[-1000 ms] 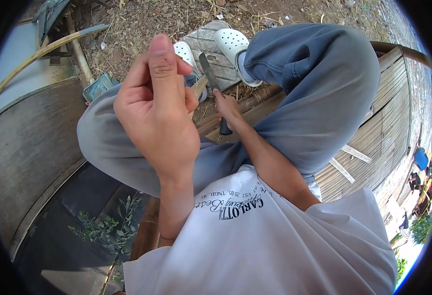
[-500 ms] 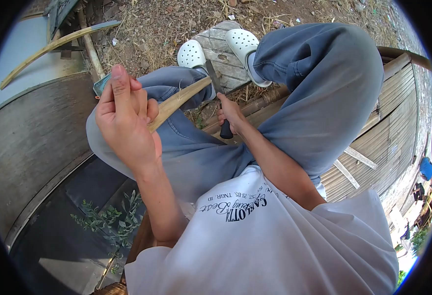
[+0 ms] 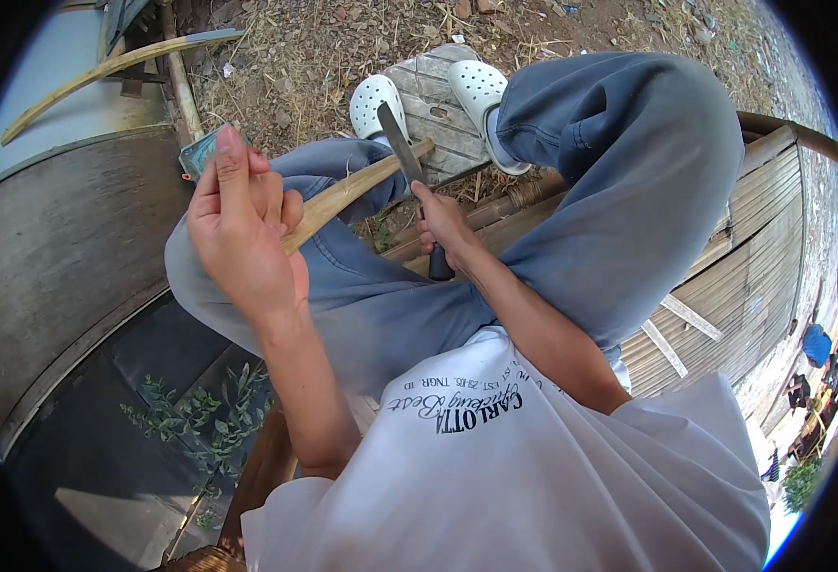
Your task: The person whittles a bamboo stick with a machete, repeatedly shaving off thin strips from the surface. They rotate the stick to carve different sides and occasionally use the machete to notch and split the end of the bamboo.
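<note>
My left hand [image 3: 252,224] is closed around a pale strip of wood or bamboo [image 3: 347,194], thumb pointing up, above my bent left knee. The strip slants up and to the right from my fist, with a thin sliver curling from its upper edge. Between my knees, my right hand [image 3: 445,227] grips a knife by its black handle [image 3: 441,263]. Its long dark blade [image 3: 400,146] points away from me and leans left, crossing the strip near its far end. I cannot tell whether blade and strip touch.
White clogs [image 3: 477,86] on my feet rest on a slatted wooden board [image 3: 435,107]. A curved strip [image 3: 104,71] lies at the upper left beside a grey panel [image 3: 66,267]. A leafy plant [image 3: 214,434] grows at lower left; bamboo slats [image 3: 757,253] stand on the right.
The knife blade has tilted left and moved back along the strip, whose far end now shows beyond it. My left hand has hardly moved.
</note>
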Motion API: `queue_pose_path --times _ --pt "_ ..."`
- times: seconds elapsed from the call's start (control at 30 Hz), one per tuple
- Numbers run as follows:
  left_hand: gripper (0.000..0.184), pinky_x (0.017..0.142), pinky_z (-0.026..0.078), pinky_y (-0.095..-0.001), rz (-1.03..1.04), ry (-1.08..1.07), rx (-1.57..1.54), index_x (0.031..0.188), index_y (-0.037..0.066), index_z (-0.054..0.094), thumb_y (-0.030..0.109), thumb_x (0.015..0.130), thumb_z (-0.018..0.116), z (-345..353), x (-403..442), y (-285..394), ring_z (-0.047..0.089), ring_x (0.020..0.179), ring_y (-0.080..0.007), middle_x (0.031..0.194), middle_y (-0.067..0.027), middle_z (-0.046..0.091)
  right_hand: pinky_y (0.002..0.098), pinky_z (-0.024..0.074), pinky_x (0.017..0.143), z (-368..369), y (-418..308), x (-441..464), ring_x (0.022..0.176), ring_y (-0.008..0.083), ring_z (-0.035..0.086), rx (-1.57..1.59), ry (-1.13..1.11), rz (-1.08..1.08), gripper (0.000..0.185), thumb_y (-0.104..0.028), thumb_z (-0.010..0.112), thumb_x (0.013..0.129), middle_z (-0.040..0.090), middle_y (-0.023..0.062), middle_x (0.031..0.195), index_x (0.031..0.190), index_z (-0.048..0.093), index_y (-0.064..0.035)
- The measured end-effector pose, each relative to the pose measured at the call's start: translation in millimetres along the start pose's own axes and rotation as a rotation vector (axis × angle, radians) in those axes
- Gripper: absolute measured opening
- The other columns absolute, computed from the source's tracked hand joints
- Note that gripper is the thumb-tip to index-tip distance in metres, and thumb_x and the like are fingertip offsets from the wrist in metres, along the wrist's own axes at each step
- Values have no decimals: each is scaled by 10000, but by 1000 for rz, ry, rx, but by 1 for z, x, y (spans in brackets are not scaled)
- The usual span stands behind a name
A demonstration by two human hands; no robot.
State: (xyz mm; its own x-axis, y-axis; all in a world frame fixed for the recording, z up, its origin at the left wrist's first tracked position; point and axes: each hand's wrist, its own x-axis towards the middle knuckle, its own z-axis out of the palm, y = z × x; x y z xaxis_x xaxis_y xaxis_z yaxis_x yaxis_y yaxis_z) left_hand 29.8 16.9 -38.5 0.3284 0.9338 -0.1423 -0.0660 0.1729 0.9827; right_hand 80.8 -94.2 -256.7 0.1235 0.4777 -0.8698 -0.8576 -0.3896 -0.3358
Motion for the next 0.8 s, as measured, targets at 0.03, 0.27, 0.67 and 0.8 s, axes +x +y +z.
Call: queue_pose_path --times 0.03,0.27,0.67,0.8 --pt "354 400 165 -222 0 1 -3 695 59 494 294 950 566 0 -1 0 164 433 -15 490 79 248 250 311 358 2 -1 -2 381 73 345 -65 20 -43 400 -454 521 911 384 -26 538 719 437 -113" --pt "357 403 162 -223 -8 35 19 694 59 495 297 951 563 -1 -8 -2 163 432 -14 488 81 248 260 305 355 6 -1 6 374 80 346 -70 92 -80 413 -439 522 916 377 -30 520 688 432 -107" --pt "340 395 168 -220 9 36 -19 707 59 493 281 959 548 -10 -9 -4 177 419 -17 486 76 254 251 316 348 30 -27 -68 378 74 360 -315 -130 -124 455 -486 511 918 377 -29 518 669 413 -118" --pt "326 396 164 -220 3 36 -17 721 58 492 263 973 523 -9 -10 -5 184 415 -19 490 75 244 249 308 341 29 -28 -62 374 69 349 -363 -83 -211 468 -495 520 912 369 -37 513 662 411 -115"
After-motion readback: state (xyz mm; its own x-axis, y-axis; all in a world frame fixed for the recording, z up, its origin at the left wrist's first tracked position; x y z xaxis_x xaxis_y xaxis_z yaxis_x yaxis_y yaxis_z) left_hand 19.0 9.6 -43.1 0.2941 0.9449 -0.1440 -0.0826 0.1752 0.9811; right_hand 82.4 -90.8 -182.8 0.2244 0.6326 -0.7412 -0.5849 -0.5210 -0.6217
